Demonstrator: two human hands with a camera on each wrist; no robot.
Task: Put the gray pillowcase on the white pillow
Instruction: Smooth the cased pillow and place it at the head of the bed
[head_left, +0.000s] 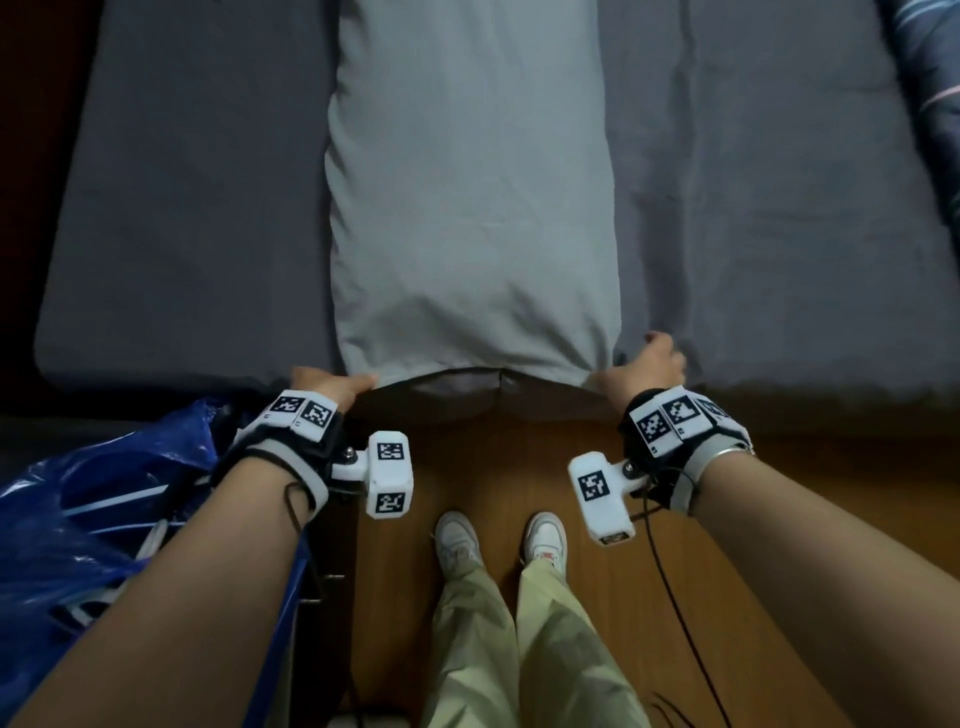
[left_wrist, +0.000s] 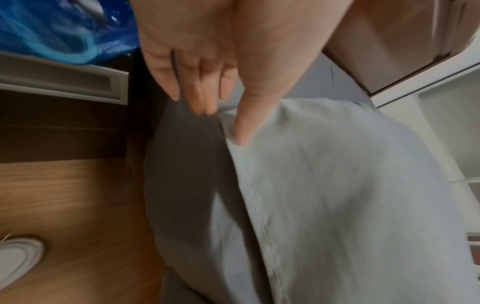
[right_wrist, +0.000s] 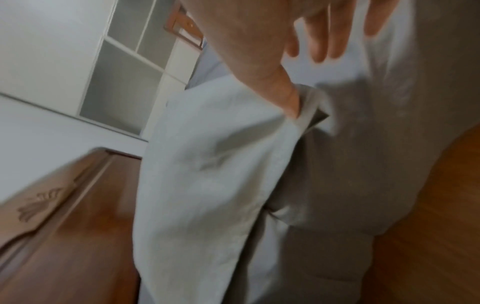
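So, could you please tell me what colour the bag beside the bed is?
Bright blue, with pale stripes. The bag shows best in the head view.

Dark gray bed sheet (head_left: 182, 208) spread over the mattress ahead of me, lightly creased on the right half. Patterned navy fabric (head_left: 930, 93) bunched at the far right edge. Blue plastic bag (head_left: 93, 499) crumpled on my left, low beside the bed; the left wrist view shows it too (left_wrist: 64, 26). Wooden floor (head_left: 519, 457) underfoot. My white sneakers (head_left: 457, 538) side by side, pale green trousers (head_left: 519, 649) above them. A black cable (head_left: 670, 587) trails down across the floor on my right. White shelving (right_wrist: 124, 67) against the wall, blurred.
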